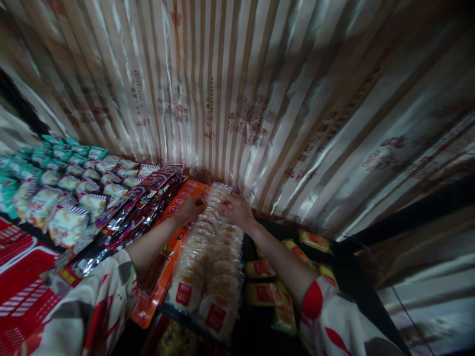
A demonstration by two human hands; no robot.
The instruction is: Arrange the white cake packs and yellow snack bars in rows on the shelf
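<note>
Two side-by-side rows of clear-wrapped round cracker packs (189, 262) with red labels run away from me toward the curtain. My left hand (192, 206) is at the left edge of the far part of the rows, its fingers curled inward close to the wrappers. On the opposite side, my right hand (237, 211) bends its fingers down at the far packs. Both hands are closed, and dim light and blur hide what is between the fingertips. Beneath my left forearm lie flat orange packages (159, 282), beside the cracker rows.
Left of the orange packages lie dark shiny packets (143, 210), white snack bags (69, 222) and green bags (98, 153). A red plastic basket (33, 291) stands at lower left. Yellow packets (261, 293) lie under my right arm. A striped curtain (222, 99) hangs behind the goods.
</note>
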